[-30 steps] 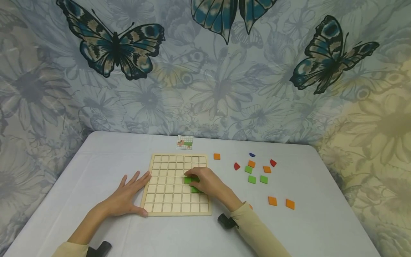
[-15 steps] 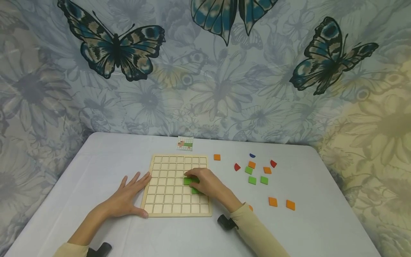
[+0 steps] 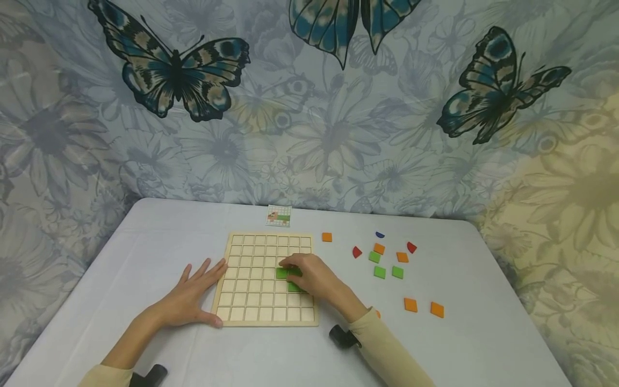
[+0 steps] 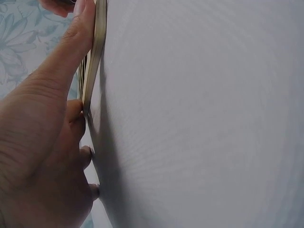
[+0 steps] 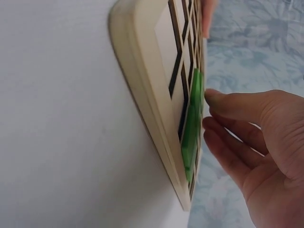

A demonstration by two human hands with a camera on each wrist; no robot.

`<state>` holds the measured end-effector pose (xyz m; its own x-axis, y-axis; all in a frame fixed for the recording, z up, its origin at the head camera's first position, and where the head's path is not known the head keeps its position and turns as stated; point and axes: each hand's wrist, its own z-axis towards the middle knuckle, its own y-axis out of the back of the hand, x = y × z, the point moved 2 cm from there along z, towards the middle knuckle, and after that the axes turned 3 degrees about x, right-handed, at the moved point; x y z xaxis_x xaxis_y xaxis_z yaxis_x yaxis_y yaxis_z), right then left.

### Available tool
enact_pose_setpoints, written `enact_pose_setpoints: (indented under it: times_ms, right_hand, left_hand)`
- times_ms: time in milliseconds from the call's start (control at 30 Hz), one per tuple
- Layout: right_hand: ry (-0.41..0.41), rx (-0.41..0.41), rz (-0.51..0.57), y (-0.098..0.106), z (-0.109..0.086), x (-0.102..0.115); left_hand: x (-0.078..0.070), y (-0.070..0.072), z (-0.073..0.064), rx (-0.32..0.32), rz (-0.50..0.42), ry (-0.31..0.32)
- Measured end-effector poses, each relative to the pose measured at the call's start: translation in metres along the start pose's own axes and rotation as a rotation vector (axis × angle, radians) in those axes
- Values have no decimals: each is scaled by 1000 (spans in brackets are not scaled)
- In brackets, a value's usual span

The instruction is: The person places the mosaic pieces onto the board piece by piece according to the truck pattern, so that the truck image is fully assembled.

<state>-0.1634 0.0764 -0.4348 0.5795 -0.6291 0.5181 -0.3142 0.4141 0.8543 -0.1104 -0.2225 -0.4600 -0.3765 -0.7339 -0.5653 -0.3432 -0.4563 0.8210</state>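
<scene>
A wooden grid board (image 3: pixel 253 299) lies on the white table. My left hand (image 3: pixel 180 302) is spread along its left side, fingertips on the edge and thumb at the near corner. The left wrist view has the thumb against the board's rim (image 4: pixel 99 33). Over the board's right part, my right hand (image 3: pixel 319 278) reaches with bent fingers to several green square tiles (image 3: pixel 281 273), partly hiding them. In the right wrist view, the thumb and fingertips are right at the green tiles (image 5: pixel 191 130), a gap between them, and no tile shows lifted.
Right of the board lie loose tiles: orange squares (image 3: pixel 410 305), green squares (image 3: pixel 379 272), red wedges (image 3: pixel 357 252) and a blue half-round (image 3: pixel 380 235). A small patterned card (image 3: pixel 279 216) lies behind the board. A butterfly-printed backdrop (image 3: pixel 333 150) rises behind the table (image 3: pixel 159 236).
Both hands hold almost the same place; the right hand's fingers shift only slightly at the green tiles. The whole view drifts by a few pixels.
</scene>
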Motion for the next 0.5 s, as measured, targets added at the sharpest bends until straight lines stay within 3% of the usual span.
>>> enact_pose_setpoints:
  times_ms: [500]
  right_hand:
    - [-108,-100,60,23,-33,-26]
  left_hand:
    - [3,-2,-1,-16,3,-9]
